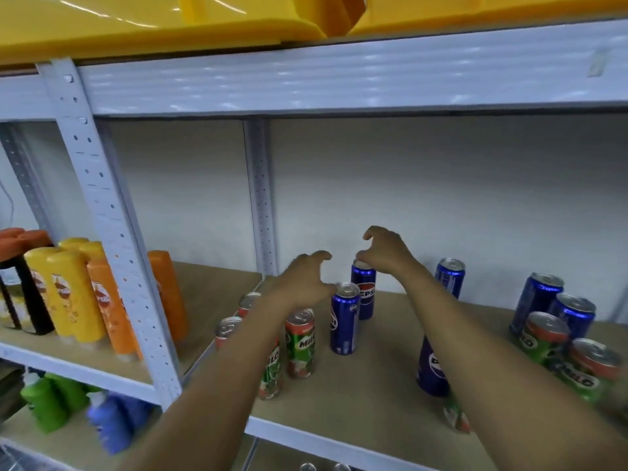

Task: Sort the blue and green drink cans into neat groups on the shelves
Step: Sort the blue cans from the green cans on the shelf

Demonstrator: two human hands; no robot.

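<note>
White metal shelving holds a brown shelf (380, 379) of mixed cans. Both hands hover empty, fingers curled apart: left hand (306, 278) beside the front blue can (344, 321), right hand (385, 251) just above the Pepsi can (364, 290) behind it, likely gathering blues. Green Milo cans (300, 343) stand left of that front can.

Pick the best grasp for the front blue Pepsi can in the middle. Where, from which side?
Take the front blue Pepsi can round its mid-body, coming from the front. It stands upright, its front and right are bare, and a second Pepsi can stands close behind.
</note>
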